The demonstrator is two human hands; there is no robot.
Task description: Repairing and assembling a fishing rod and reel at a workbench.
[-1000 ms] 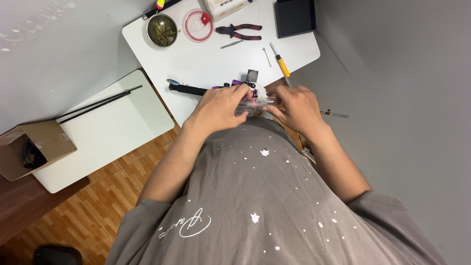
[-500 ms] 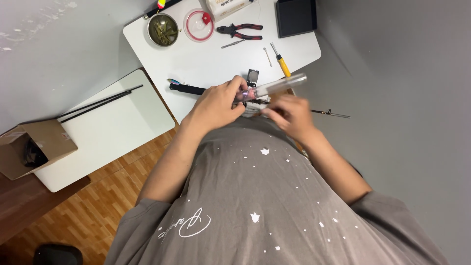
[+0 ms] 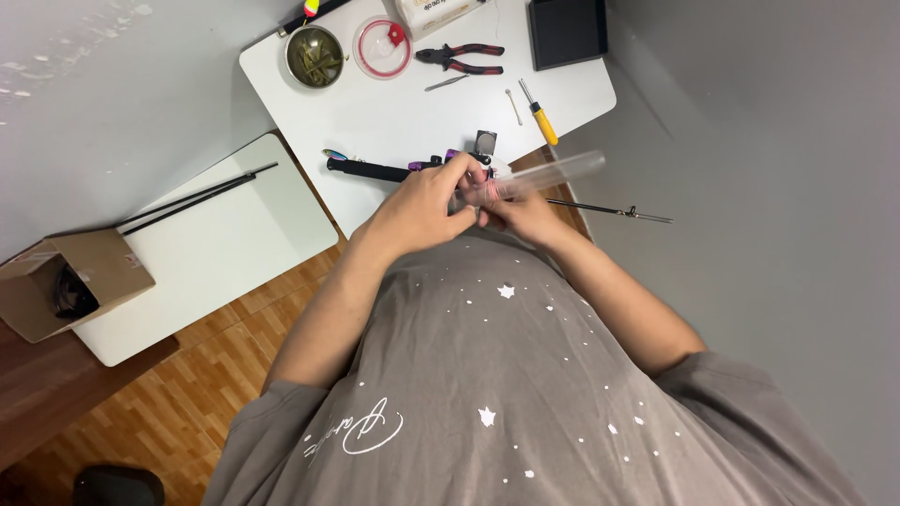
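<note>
My left hand (image 3: 422,201) is closed around the near end of a clear plastic tube (image 3: 562,169), which points right above the edge of the white table (image 3: 394,117). My right hand (image 3: 525,214) sits just under it, fingers pinching the same pink-banded end. A black rod handle (image 3: 370,171) lies on the table to the left of my hands. On the other side a thin dark rod (image 3: 609,208) sticks out to the right. What joins them is hidden under my fingers.
On the table lie red-handled pliers (image 3: 459,58), tweezers (image 3: 445,82), a yellow-handled screwdriver (image 3: 539,112), a round tin of green pieces (image 3: 314,56), a red-rimmed clear lid (image 3: 382,47) and a black flat box (image 3: 565,28). Left: a lower white table (image 3: 234,253) with black rods, and a cardboard box (image 3: 70,281).
The tube has swung up to point right. My right hand pulled away from it half a second ago and has now come back to its near end.
</note>
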